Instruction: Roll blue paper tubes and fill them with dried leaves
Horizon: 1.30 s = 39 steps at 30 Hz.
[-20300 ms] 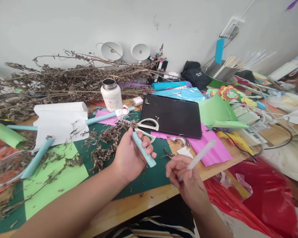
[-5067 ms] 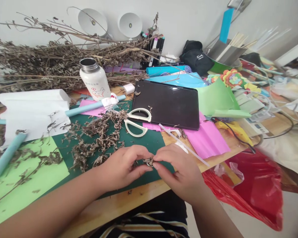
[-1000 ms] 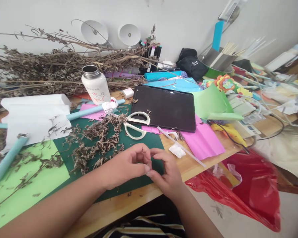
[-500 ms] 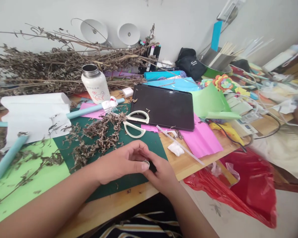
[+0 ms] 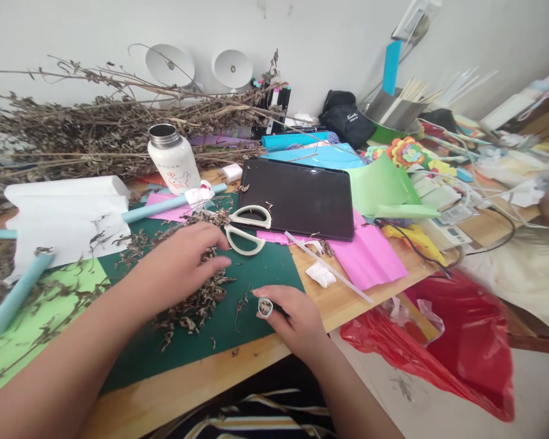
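Note:
My right hand (image 5: 293, 320) rests on the dark green mat (image 5: 256, 274) near the table's front edge. Its fingers pinch a short pale-blue paper tube (image 5: 265, 306), held end-on, with brown bits in its opening. My left hand (image 5: 183, 262) lies over a pile of dried leaves (image 5: 196, 299) on the mat. Its fingers are curled down onto the pile; whether they grip any leaves I cannot see. White scissors (image 5: 244, 228) lie just beyond the left hand.
A black tablet (image 5: 302, 198), pink paper (image 5: 366, 253), a thin clear stick (image 5: 329, 268) and a white wad (image 5: 319, 274) lie right of the mat. A white bottle (image 5: 172, 160), dry branches (image 5: 96, 131) and white paper (image 5: 68, 213) are behind. A red plastic bag (image 5: 443, 347) hangs off the table's edge.
My hands have separated. The left hand moved up and left from the tube onto the leaf pile. The right hand keeps the tube, now turned with its open end up.

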### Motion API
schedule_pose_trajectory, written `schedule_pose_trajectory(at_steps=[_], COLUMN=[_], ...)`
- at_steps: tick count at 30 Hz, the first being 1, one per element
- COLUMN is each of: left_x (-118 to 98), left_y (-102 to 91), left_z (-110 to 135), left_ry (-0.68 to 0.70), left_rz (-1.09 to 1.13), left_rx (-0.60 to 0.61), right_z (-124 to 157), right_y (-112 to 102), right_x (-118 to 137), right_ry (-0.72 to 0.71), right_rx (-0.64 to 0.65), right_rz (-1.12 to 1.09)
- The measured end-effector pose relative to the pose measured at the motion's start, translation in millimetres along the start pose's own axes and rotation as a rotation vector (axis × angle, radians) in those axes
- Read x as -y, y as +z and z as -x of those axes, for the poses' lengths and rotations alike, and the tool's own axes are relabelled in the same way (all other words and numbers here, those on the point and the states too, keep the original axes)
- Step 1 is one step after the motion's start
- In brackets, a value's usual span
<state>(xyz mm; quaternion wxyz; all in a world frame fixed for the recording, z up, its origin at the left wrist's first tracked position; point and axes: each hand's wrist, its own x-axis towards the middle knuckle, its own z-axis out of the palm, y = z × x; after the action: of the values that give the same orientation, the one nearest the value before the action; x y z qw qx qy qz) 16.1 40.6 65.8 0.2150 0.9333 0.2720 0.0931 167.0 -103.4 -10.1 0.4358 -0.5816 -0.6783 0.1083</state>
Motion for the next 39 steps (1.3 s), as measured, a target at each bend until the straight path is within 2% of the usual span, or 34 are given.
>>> schedule_pose_trajectory(at_steps=[3,5,7,11,16,21,27,29,32,34,39], left_x=[-12.5,-21.3,-25.8,-23.3,-24.2,-34.1,-38.2,-36.1,-31.6,-29.5,-31.3], left_y=[4.6,12.3,20.6,30.4,40.9,55.2,55.4,54.4,55.2,56.9,59.4], left_z=[15.0,24.5,30.1,29.8,25.0,22.6,20.1,22.7,28.3,31.1,31.4], left_ry=[0.275,0.449,0.541,0.624,0.585,0.49,0.458,0.474,0.499,0.469,0.341], left_rz=[0.082,0.055,0.0,-0.055,-0.011,-0.102,-0.151,-0.142,-0.073,-0.008,0.125], left_rx=[0.024,-0.043,-0.147,-0.275,-0.286,-0.335,-0.316,-0.346,-0.428,-0.457,-0.41], right_z=[-0.5,-1.3,-2.1,-2.3,0.6,3.8,4.9,4.0,1.9,0.9,0.1], right_y=[-0.3,-0.1,0.5,2.4,4.0,5.2,6.4,5.9,4.9,4.5,4.3], right_x=[0.7,1.8,2.8,2.5,-0.5,-1.7,-2.6,-2.7,-2.7,-2.5,-2.1], right_ry=[0.004,-0.001,-0.012,-0.029,-0.034,-0.061,-0.035,-0.031,-0.024,-0.022,-0.018], right_rx=[-0.006,0.002,0.02,0.035,0.061,0.055,0.048,0.047,0.038,0.028,0.01], right_rz=[0.005,0.01,0.014,0.03,0.049,0.056,0.054,0.045,0.018,-0.003,-0.027])
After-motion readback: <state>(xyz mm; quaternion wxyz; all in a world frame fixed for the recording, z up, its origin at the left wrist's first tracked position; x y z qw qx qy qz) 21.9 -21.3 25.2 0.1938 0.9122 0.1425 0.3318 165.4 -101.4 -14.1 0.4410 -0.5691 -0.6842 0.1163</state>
